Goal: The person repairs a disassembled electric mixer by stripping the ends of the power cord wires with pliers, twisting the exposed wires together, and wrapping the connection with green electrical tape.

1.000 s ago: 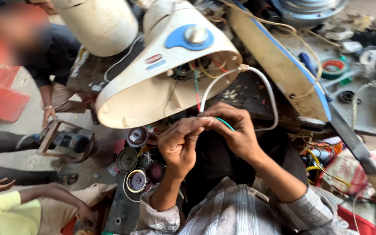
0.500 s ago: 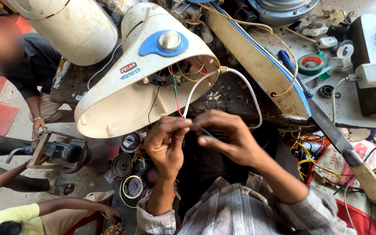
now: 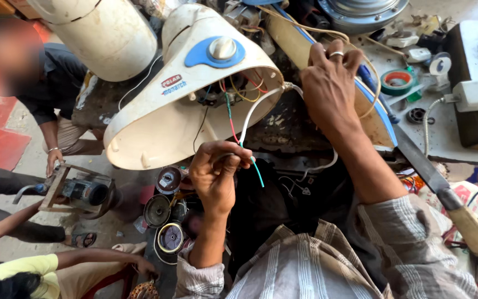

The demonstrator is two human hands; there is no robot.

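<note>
The left hand was closed tight around a bundle of thin wires, pinching them just below the open mouth of the cream appliance housing. A red, a green and a white lead ran up from that fist straight into the housing's cavity, and the teal-tipped end hung loose just beneath the knuckles. The right hand, ring on one finger, was spread open, fingers draped over the blue-edged panel just right of the housing, gripping nothing that could be made out. By the look of it, the step in hand was sorting the leads at the housing's mouth. Any next move there would call for both hands at the wires and a fine pinch on one lead. A roll of green tape sat on the table further right of the housing. Left of it, other people crouched around a small motor.
</note>
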